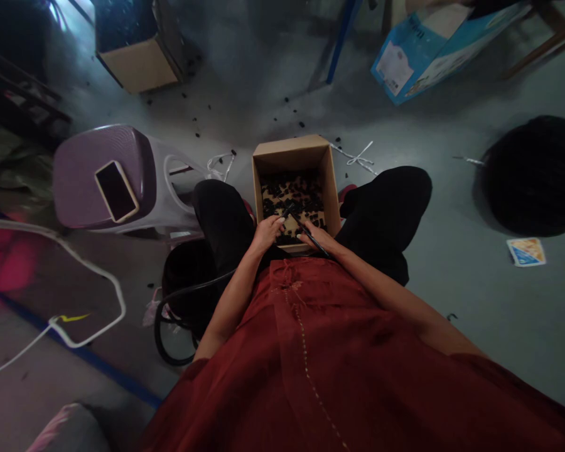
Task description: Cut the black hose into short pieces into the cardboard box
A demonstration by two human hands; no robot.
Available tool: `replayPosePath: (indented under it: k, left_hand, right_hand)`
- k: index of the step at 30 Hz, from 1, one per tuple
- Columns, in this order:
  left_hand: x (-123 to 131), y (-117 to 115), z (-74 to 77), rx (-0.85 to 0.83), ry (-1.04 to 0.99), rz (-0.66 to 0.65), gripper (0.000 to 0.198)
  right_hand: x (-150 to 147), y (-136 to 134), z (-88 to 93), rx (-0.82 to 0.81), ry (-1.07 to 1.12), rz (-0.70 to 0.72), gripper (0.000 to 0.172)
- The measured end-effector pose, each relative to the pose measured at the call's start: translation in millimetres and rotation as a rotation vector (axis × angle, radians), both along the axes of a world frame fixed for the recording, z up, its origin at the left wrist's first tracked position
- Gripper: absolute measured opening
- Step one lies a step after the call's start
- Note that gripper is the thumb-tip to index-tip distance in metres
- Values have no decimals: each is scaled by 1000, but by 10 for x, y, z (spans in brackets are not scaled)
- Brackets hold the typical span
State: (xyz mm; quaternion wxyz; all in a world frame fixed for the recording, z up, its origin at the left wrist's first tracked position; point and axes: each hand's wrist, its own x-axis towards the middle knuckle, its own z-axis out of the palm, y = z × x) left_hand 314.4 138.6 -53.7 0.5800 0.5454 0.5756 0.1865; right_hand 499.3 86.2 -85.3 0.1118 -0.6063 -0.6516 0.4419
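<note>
Between my knees is an open cardboard box (336, 194) with many small black pieces (313, 198) scattered over its bottom. My left hand (267, 233) is over the near left part of the box, its fingers closed on a small black part (288, 210). A long, thin black tool (317, 243) lies in my right hand (321, 236), its tip reaching up to the part at my left fingers. I cannot make out the kind of tool or the shape of the part.
On my left a purple stool (75, 182) bears a phone (117, 191). A black hose (157, 333) loops beside a dark container (188, 270). Farther off are another cardboard box (139, 66) and a blue box (395, 69). A round black bundle (537, 176) sits at right.
</note>
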Motion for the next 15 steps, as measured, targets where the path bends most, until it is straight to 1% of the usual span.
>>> replayPosePath:
  k: [2, 4, 7, 9, 12, 15]
  left_hand:
    - [-3, 0, -29, 33, 64, -24, 23]
    - [-14, -9, -37, 134, 172, -89, 22]
    - [-37, -43, 5, 314, 355, -206, 22]
    - [-45, -73, 57, 390, 445, -256, 25]
    - [-42, -108, 121, 435, 536, -287, 28]
    - [-34, -121, 134, 455, 589, -279, 27]
  right_hand:
    - [6, 2, -6, -32, 14, -9, 41]
    - [15, 4, -18, -59, 30, -15, 42]
    - [31, 5, -51, -76, 62, -5, 44]
    - [40, 9, -79, -80, 82, 5, 45]
    - [49, 20, -115, -98, 107, 17, 47]
    - [49, 26, -133, -109, 142, 30, 46]
